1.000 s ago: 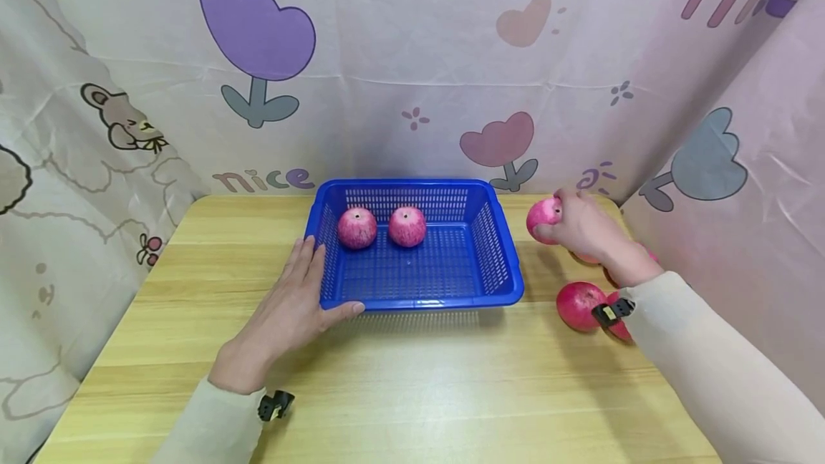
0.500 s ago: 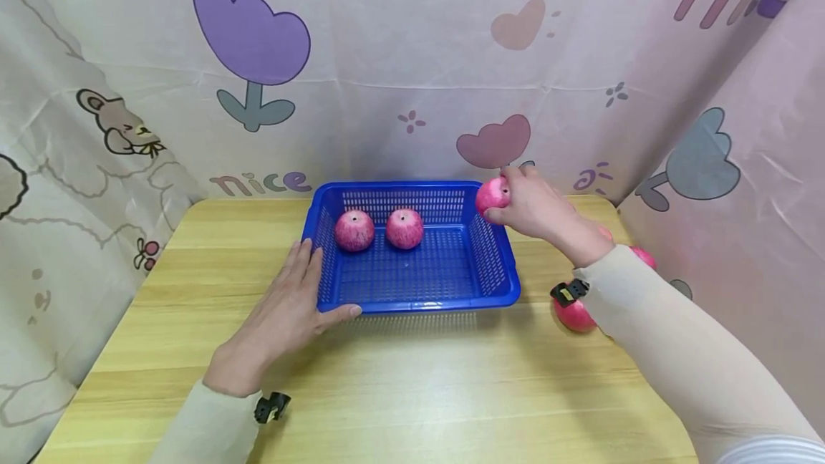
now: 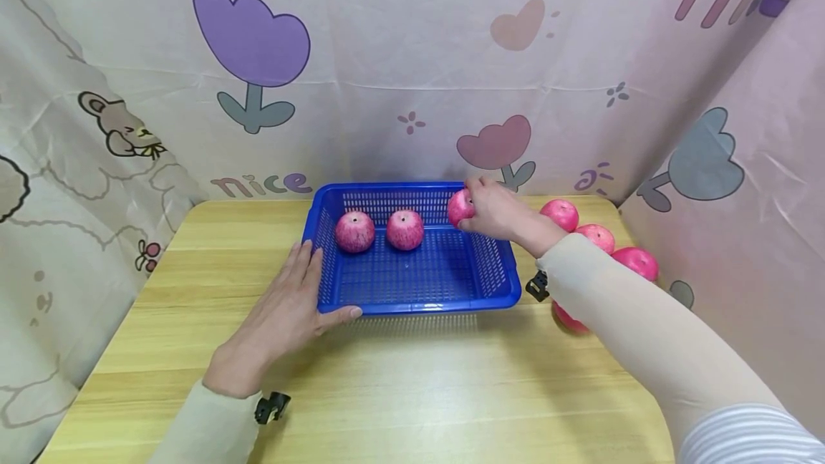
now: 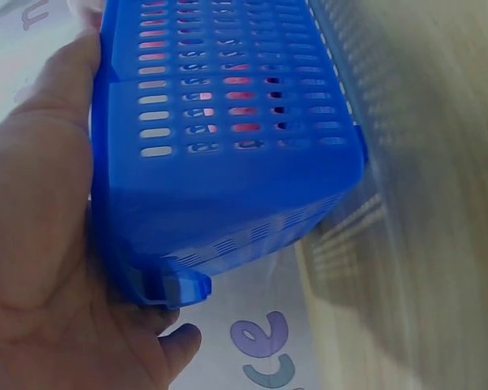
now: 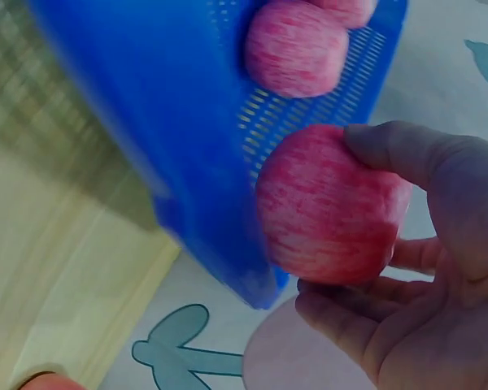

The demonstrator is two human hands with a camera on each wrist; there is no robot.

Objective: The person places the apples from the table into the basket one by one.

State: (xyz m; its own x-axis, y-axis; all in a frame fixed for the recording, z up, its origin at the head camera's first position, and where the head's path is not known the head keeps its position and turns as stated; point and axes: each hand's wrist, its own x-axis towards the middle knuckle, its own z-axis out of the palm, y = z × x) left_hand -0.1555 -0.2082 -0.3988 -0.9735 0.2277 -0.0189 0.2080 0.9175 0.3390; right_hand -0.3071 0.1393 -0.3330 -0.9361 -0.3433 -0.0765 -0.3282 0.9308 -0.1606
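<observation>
My right hand (image 3: 505, 213) grips a red-pink apple (image 3: 459, 208) between thumb and fingers, over the right back part of a blue plastic basket (image 3: 425, 307). In the right wrist view that apple (image 5: 329, 211) hangs close to the basket's side wall. Two more apples sit inside the basket, a left one (image 3: 354, 232) and a middle one (image 3: 404, 230). My left hand (image 3: 283, 317) rests along the basket's left rim with fingers extended, its thumb at the front left corner. The left wrist view shows the palm against the rim of the slotted basket wall (image 4: 228, 175).
To the right of the basket several apples lie on the wooden table (image 3: 412, 392), among them a back one (image 3: 559, 214) and a right one (image 3: 636, 262). My right sleeve partly hides the front one (image 3: 570, 318). A patterned curtain (image 3: 380, 34) borders the table.
My right hand has carried the apple leftward from the table's right side to over the basket. My left hand stays at the basket's left rim. More apples on the right show now.
</observation>
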